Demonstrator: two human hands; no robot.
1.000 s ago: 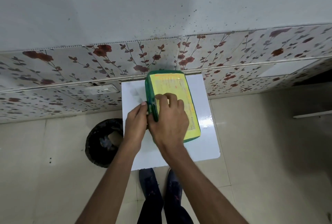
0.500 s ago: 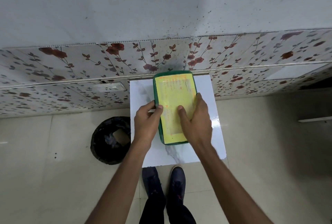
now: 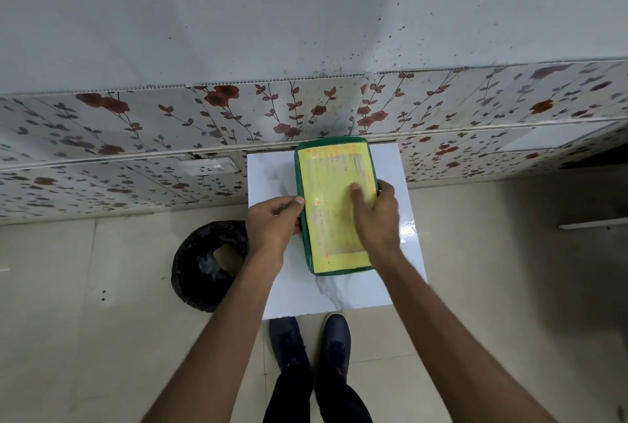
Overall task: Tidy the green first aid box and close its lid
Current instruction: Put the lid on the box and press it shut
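The green first aid box (image 3: 331,178) lies flat on a small white table (image 3: 397,269), lid down, its yellow label with red print facing up. My left hand (image 3: 273,224) grips the box's left edge with the thumb on the rim. Across the lid's right half rests my right hand (image 3: 375,215), thumb pressing on the label and fingers wrapped over the right edge. The box's contents are hidden under the lid.
A black bin lined with a bag (image 3: 209,264) stands on the tiled floor left of the table. The table's far edge meets a floral-tiled wall (image 3: 204,123) with a socket plate (image 3: 209,167). My dark shoes (image 3: 311,342) are below the table's near edge.
A second ago the box stood tilted on its side with both hands at its left edge. It now lies flat with the lid shut, one hand on each side.
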